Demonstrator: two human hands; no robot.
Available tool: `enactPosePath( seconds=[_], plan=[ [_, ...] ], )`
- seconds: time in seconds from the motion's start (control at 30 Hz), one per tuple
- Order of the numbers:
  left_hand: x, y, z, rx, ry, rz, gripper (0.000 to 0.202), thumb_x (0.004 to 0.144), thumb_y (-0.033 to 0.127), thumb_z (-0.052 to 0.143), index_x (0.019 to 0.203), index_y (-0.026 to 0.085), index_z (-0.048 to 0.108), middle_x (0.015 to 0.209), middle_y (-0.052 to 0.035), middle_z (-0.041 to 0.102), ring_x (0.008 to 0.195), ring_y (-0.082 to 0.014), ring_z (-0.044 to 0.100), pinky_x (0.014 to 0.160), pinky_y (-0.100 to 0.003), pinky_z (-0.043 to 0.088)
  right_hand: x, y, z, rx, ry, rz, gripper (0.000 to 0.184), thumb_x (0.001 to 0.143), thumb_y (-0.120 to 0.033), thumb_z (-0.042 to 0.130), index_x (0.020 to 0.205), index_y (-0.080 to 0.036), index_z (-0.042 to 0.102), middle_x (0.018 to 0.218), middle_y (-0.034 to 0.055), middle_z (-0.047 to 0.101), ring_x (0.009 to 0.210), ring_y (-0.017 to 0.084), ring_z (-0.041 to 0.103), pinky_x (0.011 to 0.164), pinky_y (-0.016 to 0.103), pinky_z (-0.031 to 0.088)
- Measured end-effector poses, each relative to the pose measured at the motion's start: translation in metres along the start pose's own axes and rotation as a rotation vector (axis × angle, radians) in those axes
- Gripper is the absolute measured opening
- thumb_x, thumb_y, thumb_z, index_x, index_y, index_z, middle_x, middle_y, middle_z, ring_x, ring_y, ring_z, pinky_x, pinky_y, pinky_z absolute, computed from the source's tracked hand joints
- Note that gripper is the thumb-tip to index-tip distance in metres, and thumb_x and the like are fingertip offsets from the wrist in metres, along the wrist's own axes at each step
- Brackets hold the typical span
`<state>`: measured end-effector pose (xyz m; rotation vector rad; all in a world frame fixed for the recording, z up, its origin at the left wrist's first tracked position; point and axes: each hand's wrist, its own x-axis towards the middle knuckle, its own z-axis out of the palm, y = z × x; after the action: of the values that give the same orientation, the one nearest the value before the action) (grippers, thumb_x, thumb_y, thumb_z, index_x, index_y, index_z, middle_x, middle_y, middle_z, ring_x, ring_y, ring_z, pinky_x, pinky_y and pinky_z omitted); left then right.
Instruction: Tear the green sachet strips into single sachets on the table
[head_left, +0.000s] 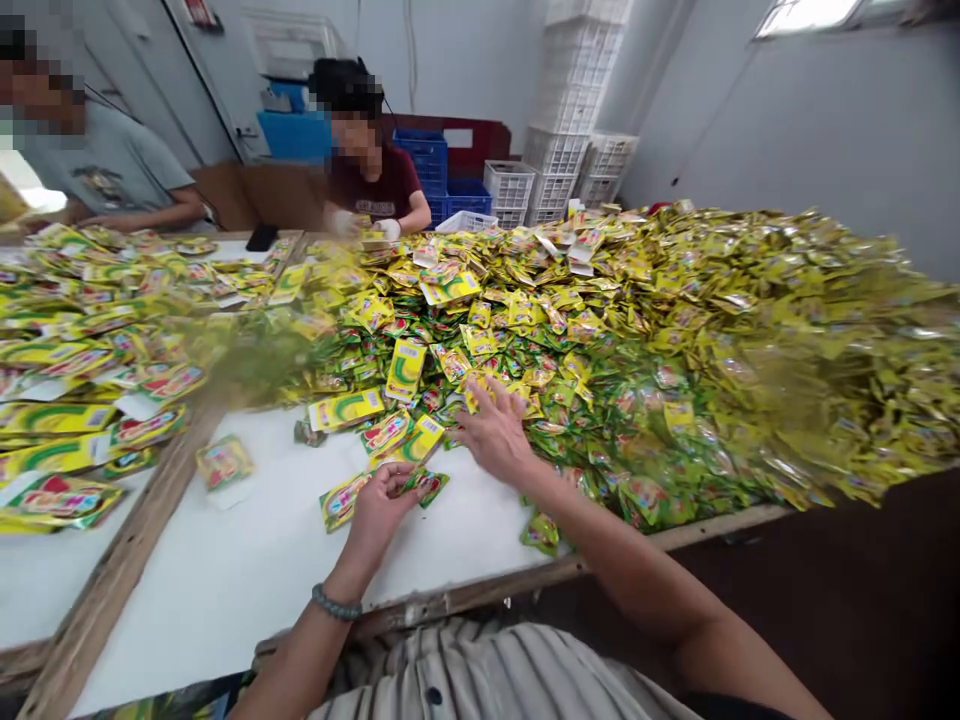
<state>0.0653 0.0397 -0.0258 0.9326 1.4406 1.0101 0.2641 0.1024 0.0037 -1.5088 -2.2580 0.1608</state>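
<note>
The left grip [384, 497] pinches a small green packet [433, 486] between thumb and fingers, low over the white bench [225, 590]; the fingers cover one end of it. The right grip [493, 430] is released, fingers spread over the near edge of the pile [705, 290]; whether the fingertips touch the packets there I cannot tell. A bracelet [337, 603] circles the left wrist.

Just beyond the left grip lie a few larger packs, one upright-looking yellow pack [407, 370] among them, with a green curve and what looks like a barcode. A loose packet [225, 462] lies apart to the left, its print blurred. A wooden rail [135, 540] divides the bench; past it are more packs, several cut off by the left edge. A pack [64, 500] there has big coloured lettering, too distorted to read surely. Patches of the pile are smeared, and most packets are partly buried.

Across the bench, a person in a dark red shirt [394, 182] wears white gloves; the chest print is too small to read. Another person in a pale shirt [127, 165] is cut off at left. White crates [559, 110] run out of view at the top.
</note>
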Motion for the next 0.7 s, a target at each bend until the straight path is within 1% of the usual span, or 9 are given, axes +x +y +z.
enactPosePath(
  seconds=[0.1, 0.17, 0.2, 0.27, 0.4, 0.47, 0.53, 0.6, 0.7],
  plan=[
    [-0.005, 0.002, -0.001, -0.013, -0.081, 0.028, 0.047, 0.055, 0.032, 0.081, 0.091, 0.017, 0.055, 0.077, -0.0012, 0.069, 0.075, -0.0174, 0.064, 0.071, -0.029, 0.050, -0.023, -0.030, 0.012, 0.382, -0.136, 0.042, 0.022, 0.087, -0.040, 0.059, 0.088, -0.021, 0.070, 0.101, 0.0066, 0.066, 0.095, 0.021, 0.055, 0.080, 0.032, 0.040],
    [-0.007, 0.000, -0.002, 0.015, -0.140, 0.034, 0.046, 0.056, 0.029, 0.080, 0.093, 0.018, 0.054, 0.075, -0.0010, 0.070, 0.069, -0.0165, 0.064, 0.067, -0.029, 0.049, -0.037, -0.043, 0.024, 0.626, -0.246, 0.147, 0.016, 0.084, -0.032, 0.061, 0.080, -0.018, 0.065, 0.068, -0.0005, 0.061, 0.064, 0.012, 0.052, 0.059, 0.022, 0.038],
    [-0.009, -0.002, -0.004, 0.036, -0.165, 0.022, 0.045, 0.057, 0.028, 0.080, 0.093, 0.018, 0.054, 0.074, -0.0010, 0.071, 0.066, -0.0161, 0.063, 0.066, -0.028, 0.048, -0.043, -0.048, 0.030, 0.704, -0.248, 0.200, 0.013, 0.082, -0.029, 0.062, 0.076, -0.017, 0.062, 0.060, -0.0032, 0.055, 0.057, 0.010, 0.048, 0.053, 0.020, 0.034],
    [-0.012, -0.005, -0.006, 0.054, -0.199, -0.033, 0.043, 0.056, 0.025, 0.080, 0.091, 0.017, 0.057, 0.069, -0.0005, 0.070, 0.061, -0.0151, 0.061, 0.064, -0.028, 0.047, -0.055, -0.056, 0.040, 0.750, -0.128, 0.233, 0.008, 0.079, -0.022, 0.060, 0.074, -0.018, 0.057, 0.059, -0.0043, 0.050, 0.055, 0.010, 0.045, 0.052, 0.020, 0.033],
    [-0.021, -0.005, -0.011, -0.083, -0.239, -0.198, 0.037, 0.051, 0.023, 0.082, 0.081, 0.015, 0.062, 0.065, 0.0006, 0.067, 0.059, -0.0119, 0.057, 0.061, -0.024, 0.046, -0.070, -0.070, 0.053, 0.767, 0.104, 0.179, 0.008, 0.078, -0.017, 0.052, 0.070, -0.019, 0.051, 0.071, 0.0006, 0.052, 0.069, 0.014, 0.048, 0.064, 0.025, 0.039],
    [-0.026, -0.003, -0.013, -0.123, -0.261, -0.223, 0.034, 0.052, 0.025, 0.083, 0.079, 0.014, 0.065, 0.068, -0.0003, 0.067, 0.060, -0.0107, 0.057, 0.060, -0.022, 0.045, -0.072, -0.076, 0.057, 1.001, 0.080, 0.343, 0.012, 0.077, -0.024, 0.054, 0.068, -0.020, 0.047, 0.066, -0.0007, 0.050, 0.063, 0.014, 0.047, 0.061, 0.026, 0.040],
    [-0.031, -0.002, -0.016, -0.117, -0.287, -0.187, 0.030, 0.056, 0.029, 0.083, 0.078, 0.014, 0.068, 0.070, -0.0009, 0.067, 0.060, -0.0100, 0.056, 0.059, -0.021, 0.044, -0.071, -0.079, 0.060, 1.357, -0.028, 0.550, 0.022, 0.076, -0.034, 0.059, 0.068, -0.021, 0.044, 0.060, -0.0028, 0.048, 0.056, 0.012, 0.046, 0.055, 0.025, 0.040],
    [-0.036, -0.003, -0.020, -0.099, -0.305, -0.139, 0.029, 0.057, 0.031, 0.083, 0.077, 0.015, 0.069, 0.070, -0.0010, 0.067, 0.060, -0.0101, 0.055, 0.058, -0.021, 0.044, -0.072, -0.078, 0.060, 1.631, -0.154, 0.668, 0.029, 0.073, -0.041, 0.064, 0.068, -0.020, 0.045, 0.059, -0.0033, 0.049, 0.053, 0.011, 0.046, 0.054, 0.025, 0.040],
    [-0.040, -0.010, -0.026, -0.104, -0.280, -0.145, 0.031, 0.059, 0.035, 0.082, 0.081, 0.016, 0.071, 0.074, -0.0028, 0.070, 0.065, -0.0123, 0.058, 0.061, -0.022, 0.044, -0.077, -0.075, 0.059, 1.645, -0.217, 0.662, 0.031, 0.065, -0.037, 0.074, 0.072, -0.017, 0.052, 0.062, -0.0032, 0.052, 0.055, 0.009, 0.047, 0.056, 0.023, 0.039]
  ],
)
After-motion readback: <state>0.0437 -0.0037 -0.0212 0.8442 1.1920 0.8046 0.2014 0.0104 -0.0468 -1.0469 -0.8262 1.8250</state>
